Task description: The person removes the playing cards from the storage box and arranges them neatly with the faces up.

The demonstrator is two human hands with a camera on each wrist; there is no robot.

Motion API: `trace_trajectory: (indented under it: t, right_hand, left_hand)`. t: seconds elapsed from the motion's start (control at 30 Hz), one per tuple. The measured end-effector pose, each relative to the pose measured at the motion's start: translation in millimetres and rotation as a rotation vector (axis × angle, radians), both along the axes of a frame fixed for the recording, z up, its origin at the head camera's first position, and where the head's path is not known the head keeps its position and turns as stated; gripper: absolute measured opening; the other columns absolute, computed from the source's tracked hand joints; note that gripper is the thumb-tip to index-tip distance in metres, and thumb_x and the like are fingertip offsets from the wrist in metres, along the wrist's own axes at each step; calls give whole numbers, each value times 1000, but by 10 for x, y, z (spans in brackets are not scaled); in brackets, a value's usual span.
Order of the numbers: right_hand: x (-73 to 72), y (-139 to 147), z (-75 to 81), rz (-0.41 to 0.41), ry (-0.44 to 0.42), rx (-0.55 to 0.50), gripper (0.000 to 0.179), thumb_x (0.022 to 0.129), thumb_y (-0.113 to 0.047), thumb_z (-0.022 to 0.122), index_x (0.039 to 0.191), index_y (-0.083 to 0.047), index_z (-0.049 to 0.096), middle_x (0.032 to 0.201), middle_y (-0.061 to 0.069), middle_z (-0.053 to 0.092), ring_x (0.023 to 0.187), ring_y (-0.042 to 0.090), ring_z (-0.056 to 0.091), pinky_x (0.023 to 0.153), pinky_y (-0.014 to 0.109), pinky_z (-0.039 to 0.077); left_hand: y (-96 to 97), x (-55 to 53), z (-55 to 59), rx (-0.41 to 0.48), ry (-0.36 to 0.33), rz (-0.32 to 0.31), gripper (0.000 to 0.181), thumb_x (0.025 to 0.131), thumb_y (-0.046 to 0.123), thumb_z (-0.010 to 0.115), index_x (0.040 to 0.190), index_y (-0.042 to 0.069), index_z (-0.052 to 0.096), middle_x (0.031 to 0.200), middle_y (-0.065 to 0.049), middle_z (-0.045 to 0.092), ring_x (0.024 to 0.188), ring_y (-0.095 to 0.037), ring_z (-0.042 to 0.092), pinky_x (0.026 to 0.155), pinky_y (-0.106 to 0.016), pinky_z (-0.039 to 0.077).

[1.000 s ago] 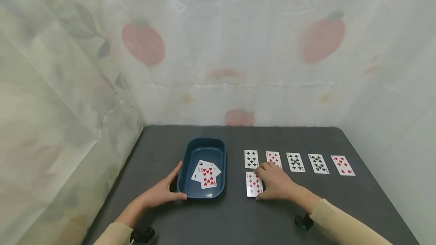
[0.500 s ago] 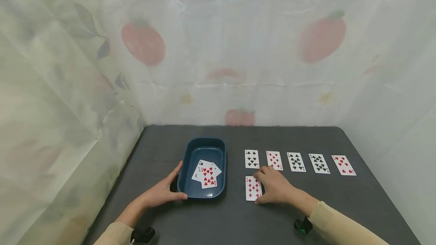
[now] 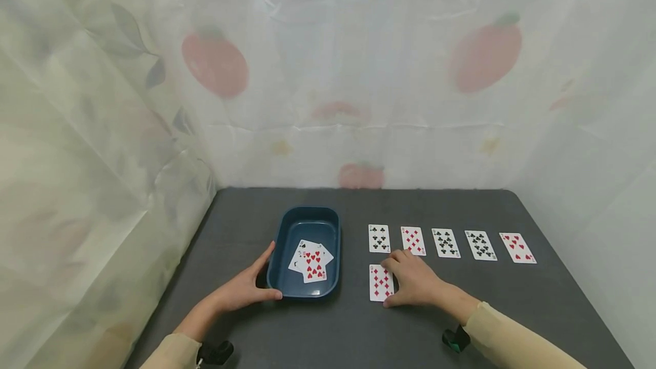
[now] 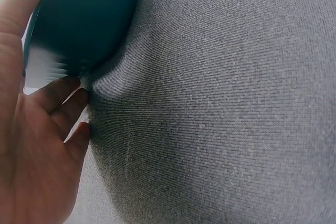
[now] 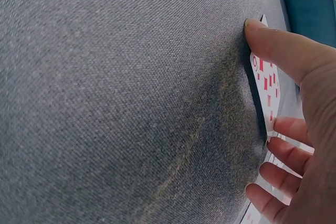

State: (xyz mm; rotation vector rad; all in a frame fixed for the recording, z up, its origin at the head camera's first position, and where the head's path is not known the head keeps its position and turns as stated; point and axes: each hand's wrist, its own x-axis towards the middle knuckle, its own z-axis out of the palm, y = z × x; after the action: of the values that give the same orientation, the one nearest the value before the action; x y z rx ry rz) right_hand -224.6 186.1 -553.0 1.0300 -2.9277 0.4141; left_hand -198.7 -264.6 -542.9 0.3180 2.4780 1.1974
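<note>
The right hand point(image 3: 414, 279) pinches the nine of diamonds point(image 3: 380, 283) while the left hand point(image 3: 240, 289), loosely spread, touches the blue tray point(image 3: 311, 232)

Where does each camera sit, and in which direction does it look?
Head: worn on the head, looking forward and down at the table, tray and row of cards; left hand, right hand and sleeves show.
Left wrist: worn on that wrist, looking at the left hand beside the tray, with table beyond; only this hand shows.
Right wrist: worn on that wrist, looking at the diamonds card in the right hand; only this hand shows.
Shared: head and right wrist both show tray and diamonds card.
</note>
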Motion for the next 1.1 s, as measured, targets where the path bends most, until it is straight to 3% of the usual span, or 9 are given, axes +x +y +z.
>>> trace_trajectory:
  t: [0.83, 1.1]
  right_hand:
    - [-5, -10, 62, -14, -26, -5, 85, 64, -57, 91, 129, -8, 66, 118, 5, 58, 107, 23, 54, 91, 48, 47]
    - [-157, -87, 228, -1, 80, -77, 76, 76, -51, 86, 133, -6, 64, 126, 10, 60, 119, 31, 54, 99, 51, 46]
  left_hand:
    - [7, -7, -17, -18, -14, 15, 118, 84, 41, 85, 165, 36, 0, 170, -11, 14, 151, -39, 21, 111, -71, 23]
    - [-2, -15, -25, -15, -16, 6, 118, 84, 41, 84, 165, 37, -2, 170, -12, 15, 151, -38, 22, 112, -70, 22]
